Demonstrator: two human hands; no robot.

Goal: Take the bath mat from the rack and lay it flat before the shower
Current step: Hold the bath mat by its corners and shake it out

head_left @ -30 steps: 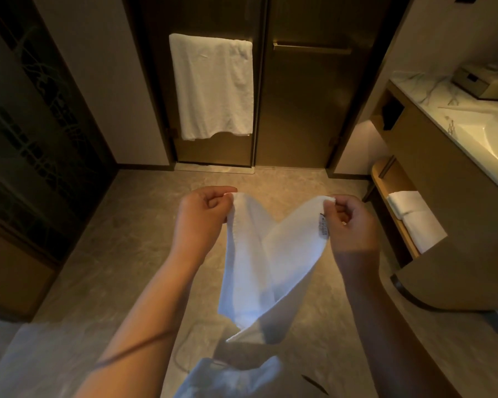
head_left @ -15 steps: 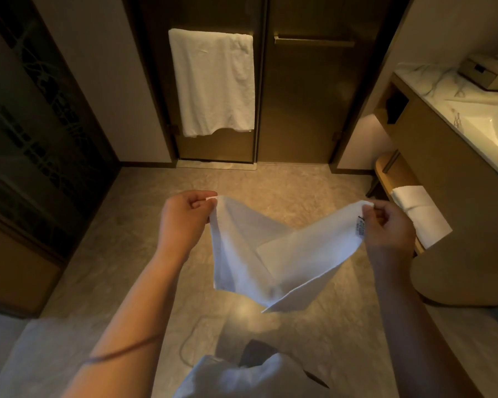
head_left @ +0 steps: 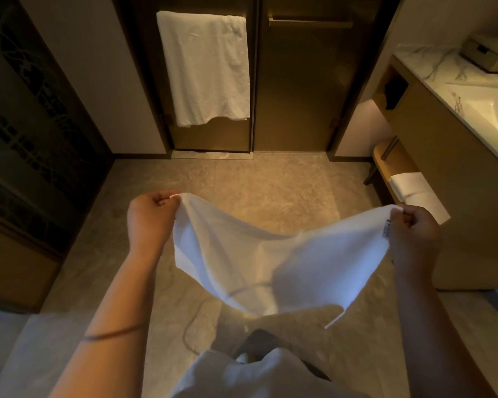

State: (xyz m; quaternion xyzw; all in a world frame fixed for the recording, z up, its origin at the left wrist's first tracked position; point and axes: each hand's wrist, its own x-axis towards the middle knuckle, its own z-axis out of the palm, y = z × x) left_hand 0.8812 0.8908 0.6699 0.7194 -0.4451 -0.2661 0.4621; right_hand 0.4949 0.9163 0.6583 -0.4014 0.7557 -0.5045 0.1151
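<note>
A white bath mat (head_left: 270, 265) hangs spread in the air above the stone floor (head_left: 270, 179), sagging in the middle. My left hand (head_left: 150, 219) pinches its upper left corner. My right hand (head_left: 413, 234) pinches the upper right corner, beside a small sewn label. The mat's lower edge dangles free over my legs. Ahead stand the dark glass shower doors (head_left: 293, 87), with a low pale sill at their foot.
A white towel (head_left: 204, 67) hangs on the left door's bar. At the right is a vanity (head_left: 449, 156) with a marble top, a sink and a tissue box. Folded white towels (head_left: 414, 191) lie on its low wooden shelf. A dark patterned panel (head_left: 35, 133) lines the left.
My hands have moved apart, the right one far to the right, and the folded mat has opened out wide between them.
</note>
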